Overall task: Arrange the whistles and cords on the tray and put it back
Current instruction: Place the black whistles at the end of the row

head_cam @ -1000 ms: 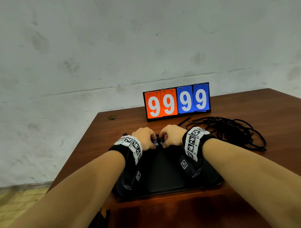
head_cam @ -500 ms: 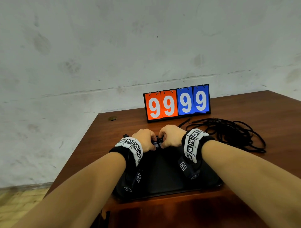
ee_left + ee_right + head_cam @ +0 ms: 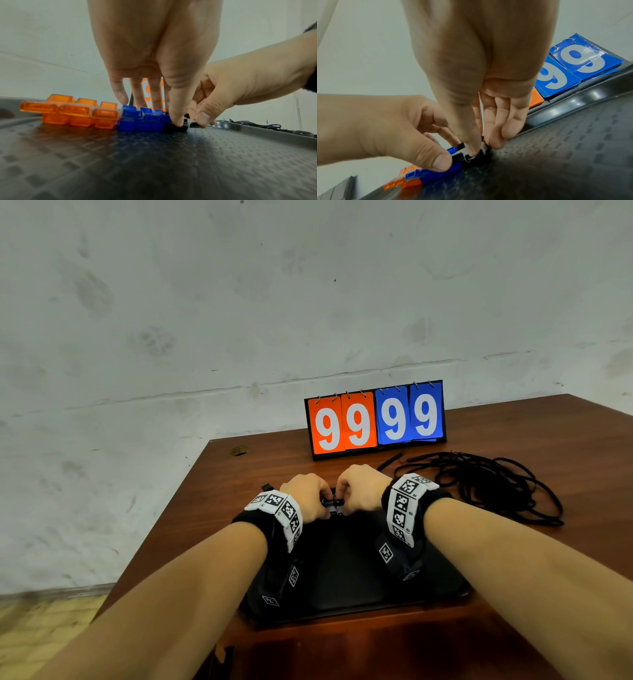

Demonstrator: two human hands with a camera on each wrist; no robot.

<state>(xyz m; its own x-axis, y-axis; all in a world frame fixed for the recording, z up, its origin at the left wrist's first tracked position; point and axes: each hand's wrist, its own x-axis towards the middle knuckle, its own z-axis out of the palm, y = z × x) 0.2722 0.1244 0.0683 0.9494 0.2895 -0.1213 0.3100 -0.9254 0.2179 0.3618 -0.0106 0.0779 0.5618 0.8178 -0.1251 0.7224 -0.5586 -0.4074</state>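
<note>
A black tray [image 3: 346,570] lies on the brown table in front of me. Along its far rim stand orange whistles [image 3: 72,115], then blue whistles [image 3: 140,120], then black whistles [image 3: 333,505]. My left hand [image 3: 323,505] pinches a black whistle [image 3: 175,127] at the end of the blue row, thumb on its near face. My right hand [image 3: 345,503] pinches the neighbouring black whistle [image 3: 467,155] between thumb and fingers. A tangle of black cords [image 3: 486,484] lies on the table to the right of the tray, untouched.
A flip scoreboard [image 3: 375,419] reading 99 in orange and 99 in blue stands behind the tray, close to a white wall. The table's left edge [image 3: 164,529] runs near the tray. Bare wood shows right of the cords.
Both hands stay at the tray's far rim on the black whistles. Only the fingers have shifted slightly.
</note>
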